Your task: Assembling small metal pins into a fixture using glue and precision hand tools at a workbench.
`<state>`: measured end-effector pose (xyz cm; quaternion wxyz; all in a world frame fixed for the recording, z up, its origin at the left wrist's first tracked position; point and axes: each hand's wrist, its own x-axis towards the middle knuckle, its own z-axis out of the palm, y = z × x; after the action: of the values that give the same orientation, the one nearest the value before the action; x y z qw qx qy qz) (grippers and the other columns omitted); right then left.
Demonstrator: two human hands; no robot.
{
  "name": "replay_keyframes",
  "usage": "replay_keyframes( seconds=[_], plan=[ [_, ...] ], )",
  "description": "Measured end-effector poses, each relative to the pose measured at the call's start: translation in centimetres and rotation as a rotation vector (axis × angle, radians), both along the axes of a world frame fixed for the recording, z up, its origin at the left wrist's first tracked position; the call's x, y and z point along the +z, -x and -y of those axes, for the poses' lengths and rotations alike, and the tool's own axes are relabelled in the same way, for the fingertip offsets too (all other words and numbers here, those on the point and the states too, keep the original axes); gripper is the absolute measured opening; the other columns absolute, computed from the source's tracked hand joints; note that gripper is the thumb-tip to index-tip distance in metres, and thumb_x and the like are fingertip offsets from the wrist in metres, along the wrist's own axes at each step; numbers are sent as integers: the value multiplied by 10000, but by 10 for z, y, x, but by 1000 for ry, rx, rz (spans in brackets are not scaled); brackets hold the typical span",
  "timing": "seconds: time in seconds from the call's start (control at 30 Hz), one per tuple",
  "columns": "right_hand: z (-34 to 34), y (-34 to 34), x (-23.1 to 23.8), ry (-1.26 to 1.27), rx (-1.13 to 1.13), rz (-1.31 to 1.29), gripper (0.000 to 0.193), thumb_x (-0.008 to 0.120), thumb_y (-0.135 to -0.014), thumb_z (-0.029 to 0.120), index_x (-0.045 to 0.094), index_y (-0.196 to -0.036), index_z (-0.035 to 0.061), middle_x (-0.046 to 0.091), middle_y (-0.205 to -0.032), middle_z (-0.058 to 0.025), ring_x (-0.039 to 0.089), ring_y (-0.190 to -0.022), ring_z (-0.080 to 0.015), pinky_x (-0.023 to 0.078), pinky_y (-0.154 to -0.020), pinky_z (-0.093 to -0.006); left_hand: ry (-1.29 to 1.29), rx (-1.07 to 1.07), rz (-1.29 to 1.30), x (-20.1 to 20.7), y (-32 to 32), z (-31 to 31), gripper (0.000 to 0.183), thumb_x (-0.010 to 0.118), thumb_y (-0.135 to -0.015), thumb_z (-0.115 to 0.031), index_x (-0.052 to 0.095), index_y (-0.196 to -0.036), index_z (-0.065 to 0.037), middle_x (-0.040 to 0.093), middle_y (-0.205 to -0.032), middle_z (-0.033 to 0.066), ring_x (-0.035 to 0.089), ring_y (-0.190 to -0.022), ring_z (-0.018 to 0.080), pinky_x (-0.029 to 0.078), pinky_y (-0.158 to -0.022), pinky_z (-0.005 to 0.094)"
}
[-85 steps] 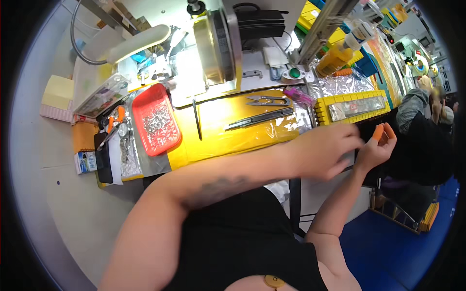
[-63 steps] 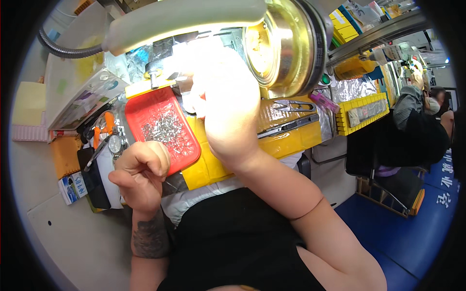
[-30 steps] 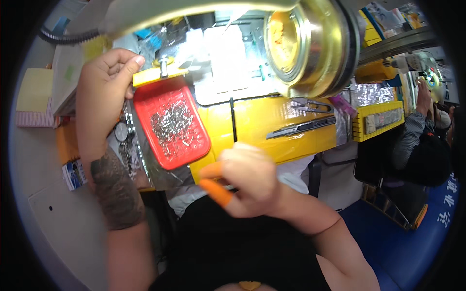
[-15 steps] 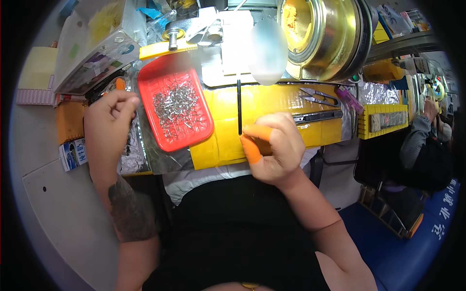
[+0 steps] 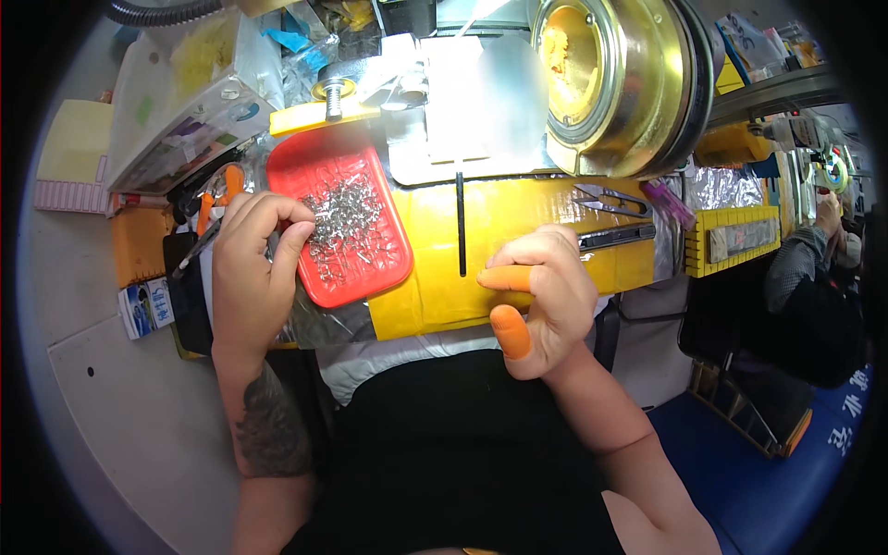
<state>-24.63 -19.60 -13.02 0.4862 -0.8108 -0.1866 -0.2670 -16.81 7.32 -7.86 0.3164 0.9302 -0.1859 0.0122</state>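
Note:
A red plastic tray holds a loose pile of small silvery wire-like metal pieces. Over the tray's left rim reaches my left hand, thumb and forefinger closed at the edge of the pile; what sits between the tips, if anything, is too small to make out. Orange finger cots cover the thumb and forefinger of my right hand. These two fingers are apart with nothing visible between them, just right of a thin black rod that points toward me over the yellow work surface.
Behind the rod stands a brightly lit white plate. A round brass-coloured machine fills the back right. Thread snips and a dark tweezer-like tool lie right. Orange-handled tools sit left; a person works far right.
My left hand has moved right, from beside the tray to the metal pieces. My right thumb and forefinger have spread apart, and that hand has drawn slightly away from the rod's tip.

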Motion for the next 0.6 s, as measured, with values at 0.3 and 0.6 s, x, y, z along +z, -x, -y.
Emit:
replay_keyframes(
  seconds=[0.3, 0.6],
  plan=[
    [-73, -30, 39, -287, 149, -360, 191, 713, -880, 17, 662, -1062, -7, 612, -820, -80, 571, -632, -122, 471, -570, -256, 719, 78, -129, -4, 14, 17, 45, 622, -937, 16, 594, -970, 29, 614, -957, 96, 561, -885, 138, 455, -830, 257],
    [-72, -49, 50, -689, 201, -504, 58, 644, -966, 61, 615, -971, 11, 592, -839, 16, 508, -703, 7, 414, -575, -167, 628, -66, 239, 18, -2, 53, 58, 639, -905, -32, 589, -919, -7, 596, -906, 96, 545, -877, 228, 438, -851, 338]
  ],
)
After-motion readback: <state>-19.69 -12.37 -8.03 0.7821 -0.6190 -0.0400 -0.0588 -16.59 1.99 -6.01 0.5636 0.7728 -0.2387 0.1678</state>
